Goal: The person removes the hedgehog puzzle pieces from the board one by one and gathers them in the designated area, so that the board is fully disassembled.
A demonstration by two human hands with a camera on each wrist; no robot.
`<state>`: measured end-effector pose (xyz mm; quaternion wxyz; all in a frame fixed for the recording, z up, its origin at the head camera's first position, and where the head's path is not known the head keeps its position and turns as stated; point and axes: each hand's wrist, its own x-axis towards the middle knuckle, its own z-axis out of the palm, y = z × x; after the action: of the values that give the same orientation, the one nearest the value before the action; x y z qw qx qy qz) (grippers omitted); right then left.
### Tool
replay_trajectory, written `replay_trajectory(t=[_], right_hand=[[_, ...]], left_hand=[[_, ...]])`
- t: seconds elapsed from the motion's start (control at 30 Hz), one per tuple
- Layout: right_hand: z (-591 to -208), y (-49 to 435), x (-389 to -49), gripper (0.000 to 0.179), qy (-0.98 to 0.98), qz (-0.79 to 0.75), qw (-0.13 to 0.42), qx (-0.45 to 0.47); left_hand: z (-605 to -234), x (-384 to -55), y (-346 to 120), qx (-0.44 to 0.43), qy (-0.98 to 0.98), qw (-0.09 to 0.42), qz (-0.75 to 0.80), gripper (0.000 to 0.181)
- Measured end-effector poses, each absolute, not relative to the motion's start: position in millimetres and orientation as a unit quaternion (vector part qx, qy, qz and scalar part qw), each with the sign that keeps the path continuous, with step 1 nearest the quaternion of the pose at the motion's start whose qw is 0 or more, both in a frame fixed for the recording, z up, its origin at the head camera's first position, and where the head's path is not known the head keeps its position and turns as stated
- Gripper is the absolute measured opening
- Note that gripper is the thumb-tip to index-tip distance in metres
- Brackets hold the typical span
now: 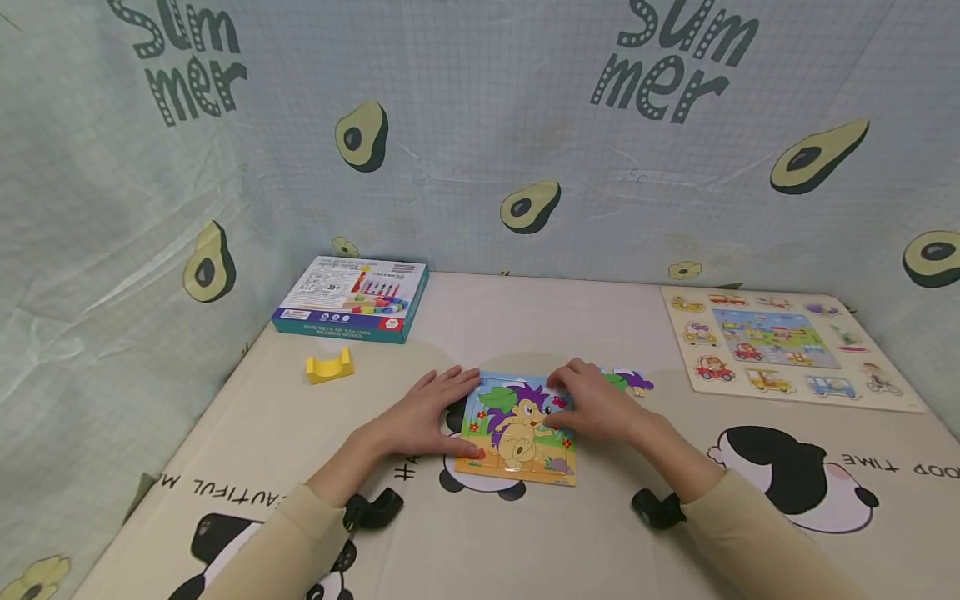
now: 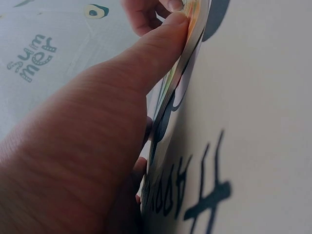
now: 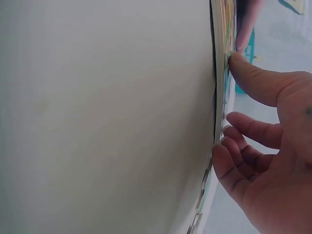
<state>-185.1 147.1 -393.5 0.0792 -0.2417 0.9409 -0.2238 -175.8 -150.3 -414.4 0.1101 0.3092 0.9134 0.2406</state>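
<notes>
One hedgehog puzzle (image 1: pixel 517 446) lies flat on one table (image 1: pixel 585 542), between two hands. Left hand (image 1: pixel 422 417): spread wide, thumb and fingers on its left side. Right hand (image 1: pixel 600 408): thumb and fingertips touch its right side, slightly apart; cannot tell whether a piece is pinched. Purple-and-green pieces (image 1: pixel 636 381) lie just beyond, count unclear. Farther off: one yellow block (image 1: pixel 330 367), one box (image 1: pixel 348 298), one vehicle board (image 1: pixel 776 339)

A teal-edged box of column bead toys (image 1: pixel 351 298) lies at the desk's (image 1: pixel 540 312) far left, a notched yellow block (image 1: pixel 330 369) near its front edge. Far right lies a vehicle puzzle board (image 1: pixel 768 332). Behind hangs avocado-printed cloth (image 1: pixel 450 108) lettered "SUMMER".
</notes>
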Motion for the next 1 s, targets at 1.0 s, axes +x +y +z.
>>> replay_trajectory(t=[1.0], right_hand=[[-394.9,145.1,-186.9,0.053,0.937,-0.241,0.064,-0.245]], left_hand=[[-416.7,-176.6,-150.9,0.309,0.913,0.107,0.245,0.102]])
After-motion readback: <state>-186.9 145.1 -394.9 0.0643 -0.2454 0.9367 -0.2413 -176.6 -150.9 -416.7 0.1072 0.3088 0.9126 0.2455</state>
